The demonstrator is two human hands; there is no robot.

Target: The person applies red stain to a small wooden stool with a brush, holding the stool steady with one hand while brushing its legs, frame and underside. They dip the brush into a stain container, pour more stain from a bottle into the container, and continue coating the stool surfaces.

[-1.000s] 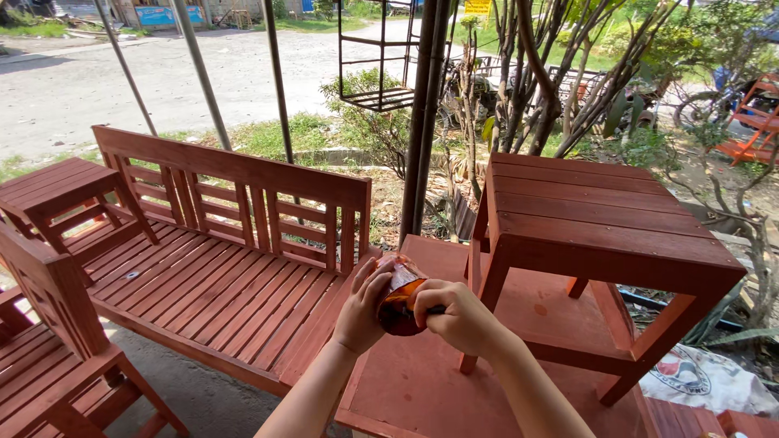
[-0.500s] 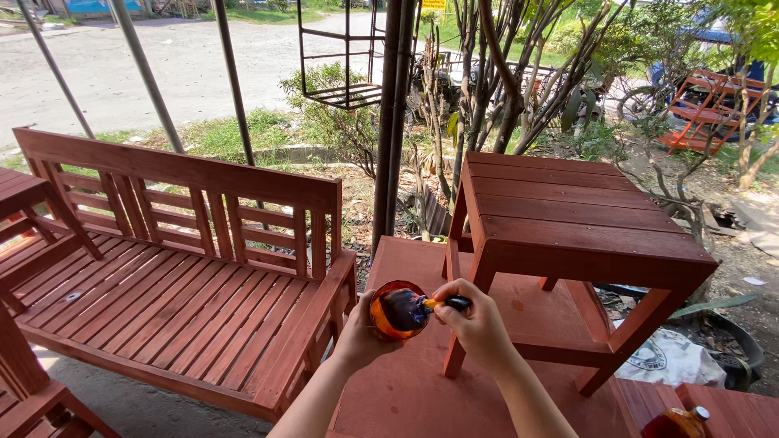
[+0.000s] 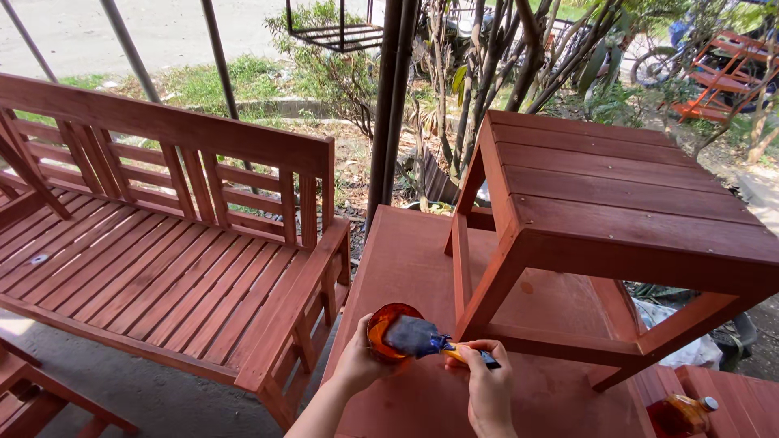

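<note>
My left hand (image 3: 357, 367) grips a small round container (image 3: 386, 328) of orange-brown stain, held over a flat red-brown board (image 3: 414, 268). A paintbrush (image 3: 422, 339) with a yellow handle and dark bristles is in my right hand (image 3: 485, 381), and its bristles rest across the container's mouth. A small red-brown slatted table (image 3: 617, 203) stands on the board just to the right of both hands, its front leg close to the brush.
A long red-brown slatted bench (image 3: 154, 243) stands to the left, its armrest beside the board. A plastic bottle of amber liquid (image 3: 686, 412) lies at the lower right. Metal poles (image 3: 393, 105), shrubs and a dirt yard are beyond.
The view has shifted right and down, so the bench sits further left. The brush has moved from beside the container onto its mouth. Both hands stay low over the board.
</note>
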